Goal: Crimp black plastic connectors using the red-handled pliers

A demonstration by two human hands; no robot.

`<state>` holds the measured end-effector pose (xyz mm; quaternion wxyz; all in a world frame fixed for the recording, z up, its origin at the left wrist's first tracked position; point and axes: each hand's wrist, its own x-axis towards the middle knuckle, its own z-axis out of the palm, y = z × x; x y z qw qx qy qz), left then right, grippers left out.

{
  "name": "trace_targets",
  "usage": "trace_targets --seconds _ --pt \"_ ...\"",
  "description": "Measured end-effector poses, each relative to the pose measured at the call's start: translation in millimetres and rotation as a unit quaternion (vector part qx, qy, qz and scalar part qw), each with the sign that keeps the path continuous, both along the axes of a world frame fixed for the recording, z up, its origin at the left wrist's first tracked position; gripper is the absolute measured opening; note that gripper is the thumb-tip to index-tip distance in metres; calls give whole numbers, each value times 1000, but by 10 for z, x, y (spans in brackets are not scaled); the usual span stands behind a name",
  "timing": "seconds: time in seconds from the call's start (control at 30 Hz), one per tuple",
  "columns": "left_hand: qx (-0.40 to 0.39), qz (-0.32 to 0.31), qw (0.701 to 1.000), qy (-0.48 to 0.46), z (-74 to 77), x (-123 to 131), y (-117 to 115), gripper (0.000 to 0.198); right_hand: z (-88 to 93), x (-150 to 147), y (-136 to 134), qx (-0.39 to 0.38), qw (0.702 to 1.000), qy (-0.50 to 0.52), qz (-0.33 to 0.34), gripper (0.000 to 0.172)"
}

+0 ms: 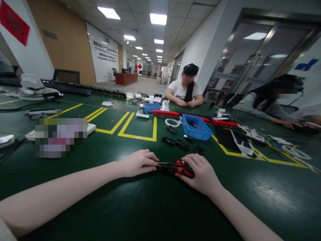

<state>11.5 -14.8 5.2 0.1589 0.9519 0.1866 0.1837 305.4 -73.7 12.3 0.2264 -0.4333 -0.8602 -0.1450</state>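
Observation:
Needle-nose pliers (185,172) with red and black handles lie level just over the green table, jaws pointing left. My right hand (203,174) is closed round their handles, which are spread somewhat apart. At the jaw tips, my left hand (137,163) pinches something small and dark, mostly hidden by the fingers. Just beyond my hands are several black parts: one black part (168,141) is left of another black part (182,144), and a further black part (199,149) is close to my right hand.
A blue bin (198,134) with a black item inside stands beyond my right hand. Left of it lies a white ring (166,122); a smaller blue bin (151,110) is farther back. Red strips (165,113) cross behind. One person (184,90) sits opposite, another (258,100) at right.

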Motion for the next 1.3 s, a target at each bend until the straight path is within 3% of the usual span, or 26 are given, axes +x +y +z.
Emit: trace_targets --seconds 0.43,1.3 --pt "14 -10 1000 -5 -47 -6 29 23 21 -11 4 -33 999 -1 6 38" --pt "-10 -5 1000 -18 -26 -4 19 23 -3 4 2 10 1000 -8 14 40"
